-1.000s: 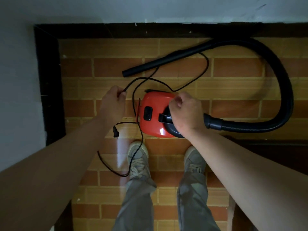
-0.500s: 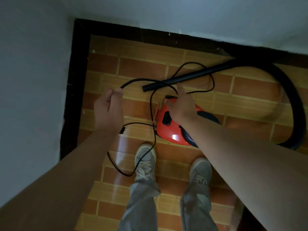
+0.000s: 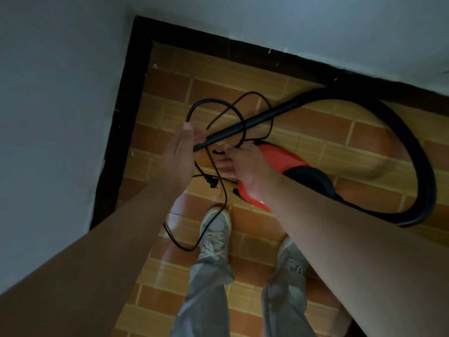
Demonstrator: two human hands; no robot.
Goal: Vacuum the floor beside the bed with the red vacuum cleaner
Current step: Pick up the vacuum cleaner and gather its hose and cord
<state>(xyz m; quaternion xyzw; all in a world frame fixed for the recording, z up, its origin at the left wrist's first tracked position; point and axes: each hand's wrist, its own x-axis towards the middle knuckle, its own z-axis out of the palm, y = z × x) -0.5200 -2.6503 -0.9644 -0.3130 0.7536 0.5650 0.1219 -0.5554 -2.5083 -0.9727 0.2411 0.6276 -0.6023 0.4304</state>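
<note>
Untangling the cord before we can vacuum

Starting at the left, our left hand (image 3: 178, 158) pinches a loop of the black power cord (image 3: 220, 195), fingers curled round it. Slack trails over our left shoe (image 3: 215, 231), so a step could trip us. Our right hand (image 3: 245, 166) grips another strand above the red vacuum cleaner (image 3: 279, 159) on the tiled floor (image 3: 364, 132). Pulling could knot the cord around the wand (image 3: 245, 126).

One head-worn camera looks steeply down from standing height onto the tiled floor (image 3: 213, 268), tilted toward the room corner where the black skirting (image 3: 136, 69) turns. The corner sits upper left; the wearer's shoes (image 3: 215, 229) lie below it, near centre.
</note>
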